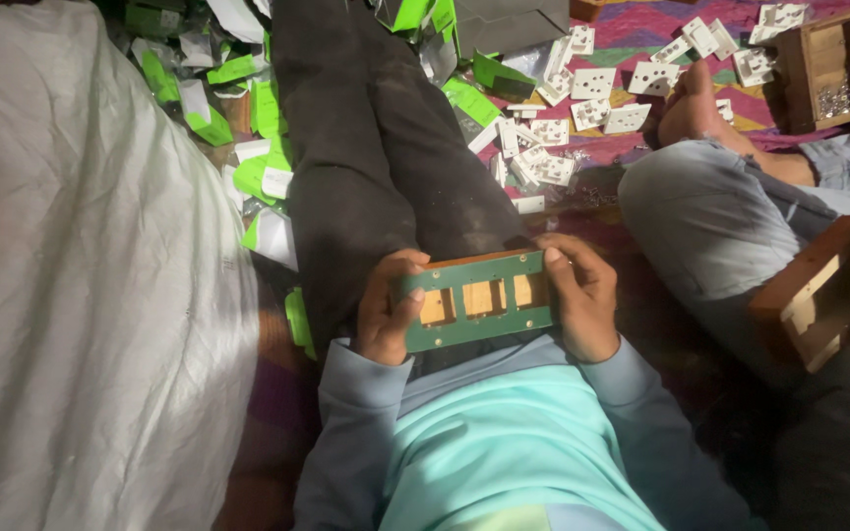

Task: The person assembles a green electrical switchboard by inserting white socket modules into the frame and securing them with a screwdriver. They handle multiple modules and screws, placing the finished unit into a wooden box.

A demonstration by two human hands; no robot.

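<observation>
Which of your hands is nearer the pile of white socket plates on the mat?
Right. The right hand grips the green frame's right end, below the white socket plates. The left hand holds the opposite end, farther away.

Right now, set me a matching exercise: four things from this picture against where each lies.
Things:
1. green board with three openings
2. white sack
3. white socket plates
4. green and white packets

Places:
A. scattered on the rug, top right
B. along the left edge
C. held between the left hand and right hand
D. heaped left of the dark trouser leg

Pairs: 1-C, 2-B, 3-A, 4-D
</observation>
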